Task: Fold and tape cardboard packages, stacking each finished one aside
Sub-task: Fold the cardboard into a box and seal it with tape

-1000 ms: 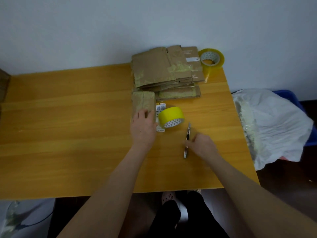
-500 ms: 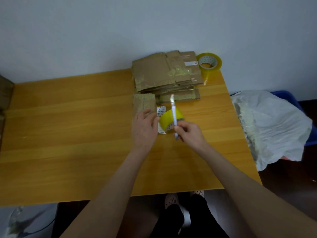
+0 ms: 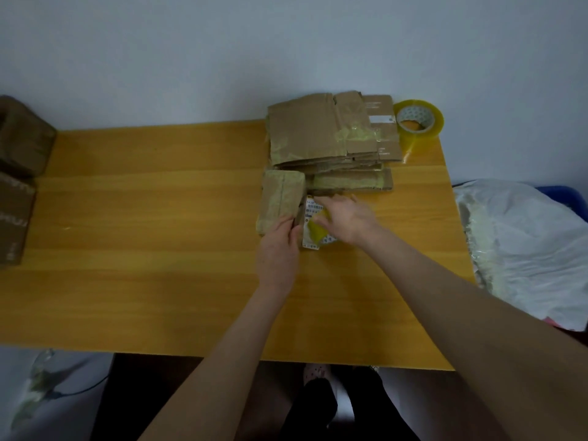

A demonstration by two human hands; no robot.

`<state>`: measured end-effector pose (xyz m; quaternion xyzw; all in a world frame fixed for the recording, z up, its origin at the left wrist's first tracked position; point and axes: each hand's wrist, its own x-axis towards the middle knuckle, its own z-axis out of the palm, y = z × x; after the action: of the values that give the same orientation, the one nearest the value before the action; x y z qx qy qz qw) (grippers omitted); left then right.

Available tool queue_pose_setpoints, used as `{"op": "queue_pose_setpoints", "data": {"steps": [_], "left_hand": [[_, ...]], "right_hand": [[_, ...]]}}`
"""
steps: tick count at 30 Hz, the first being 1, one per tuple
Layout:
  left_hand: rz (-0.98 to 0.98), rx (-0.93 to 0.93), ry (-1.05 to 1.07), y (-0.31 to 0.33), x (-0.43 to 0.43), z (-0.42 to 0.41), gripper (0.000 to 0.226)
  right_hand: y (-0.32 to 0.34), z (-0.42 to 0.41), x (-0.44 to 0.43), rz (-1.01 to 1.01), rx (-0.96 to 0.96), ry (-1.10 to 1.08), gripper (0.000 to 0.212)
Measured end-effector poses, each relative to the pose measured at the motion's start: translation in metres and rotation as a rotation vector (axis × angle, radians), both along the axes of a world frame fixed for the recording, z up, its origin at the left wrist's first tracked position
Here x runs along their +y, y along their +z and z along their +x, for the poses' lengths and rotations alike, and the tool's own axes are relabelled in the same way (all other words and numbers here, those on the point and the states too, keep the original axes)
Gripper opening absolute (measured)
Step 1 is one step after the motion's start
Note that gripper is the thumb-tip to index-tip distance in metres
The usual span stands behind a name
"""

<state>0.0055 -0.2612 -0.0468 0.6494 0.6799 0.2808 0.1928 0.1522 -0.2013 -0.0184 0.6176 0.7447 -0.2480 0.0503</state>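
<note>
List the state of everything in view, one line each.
Package: folded, taped, lying flat beside the stack.
Left hand: grips the package's near corner.
Right hand: over the yellow tape; grip too blurred to tell.
Yellow tape: mostly covered by the right hand.
Stack: flat cardboard, piled, untouched.
Clear tape: at the far corner, untouched.

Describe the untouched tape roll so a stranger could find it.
Find the far right corner of the wooden table. Just right of the cardboard stack sits the tape roll. Unlike the yellow roll under the right hand, nobody touches it.
</note>
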Motion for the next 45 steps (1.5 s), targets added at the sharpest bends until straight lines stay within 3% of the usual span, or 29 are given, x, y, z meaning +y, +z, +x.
{"op": "queue_pose_setpoints", "data": {"steps": [3, 7, 16, 23, 27, 34, 45], "left_hand": [[-0.053, 0.032, -0.001, -0.006, 0.003, 0.001, 0.029], [-0.068, 0.071, 0.014, -0.005, 0.005, 0.004, 0.031], [-0.08, 0.143, -0.02, -0.001, 0.003, 0.006, 0.033], [-0.087, 0.127, -0.027, 0.008, 0.007, 0.004, 0.028], [-0.007, 0.224, -0.071, 0.031, -0.01, 0.004, 0.018], [-0.297, 0.496, -0.142, 0.038, -0.047, 0.017, 0.045], [-0.386, 0.494, -0.136, 0.041, -0.035, 0.024, 0.05]], "right_hand": [[-0.002, 0.008, -0.001, -0.033, -0.097, 0.044, 0.052], [-0.009, 0.021, -0.016, -0.169, 0.074, -0.029, 0.056], [-0.01, 0.016, -0.035, -0.048, -0.056, -0.238, 0.043], [-0.01, 0.018, -0.038, -0.038, 0.073, -0.316, 0.029], [-0.01, 0.013, -0.039, -0.048, 0.157, -0.436, 0.028], [-0.007, 0.009, -0.042, -0.04, 0.194, -0.487, 0.027], [-0.008, 0.002, -0.045, 0.016, 0.162, -0.476, 0.029]]}}
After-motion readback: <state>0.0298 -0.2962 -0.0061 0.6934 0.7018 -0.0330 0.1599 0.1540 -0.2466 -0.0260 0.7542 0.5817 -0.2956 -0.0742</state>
